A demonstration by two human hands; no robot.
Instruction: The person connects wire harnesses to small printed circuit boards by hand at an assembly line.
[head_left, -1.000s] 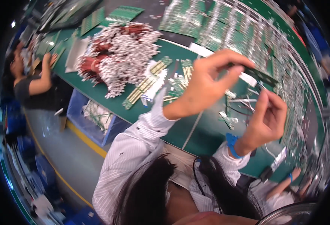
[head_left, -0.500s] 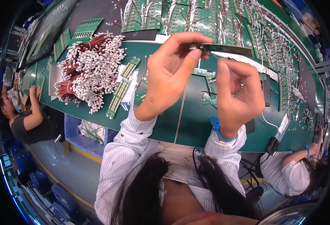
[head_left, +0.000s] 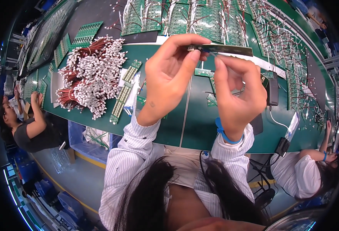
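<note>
My left hand [head_left: 167,79] is raised above the green table and pinches one end of a narrow circuit board [head_left: 231,50] between thumb and fingers. The board is seen nearly edge-on and reaches out to the right. Just below it, my right hand [head_left: 240,90] has thumb and forefinger pressed together at a thin, pale piece close to the board's held end. What that piece is, I cannot make out. A dark wire curves beside the right fingers. Small green boards [head_left: 204,72] lie on the table behind my hands, partly hidden by them.
Bundled red-and-white connector wires [head_left: 96,63] are heaped at left, beside upright-lying board strips [head_left: 122,98]. Wired green panels [head_left: 200,23] fill the back. A black adapter box [head_left: 272,88] with a white cable lies at right. A blue bin [head_left: 86,140] stands below; co-workers sit on both sides.
Both hands have shifted slightly left together with the board. My right fingertips are now closer to the board's held end. The co-worker at right has moved an arm.
</note>
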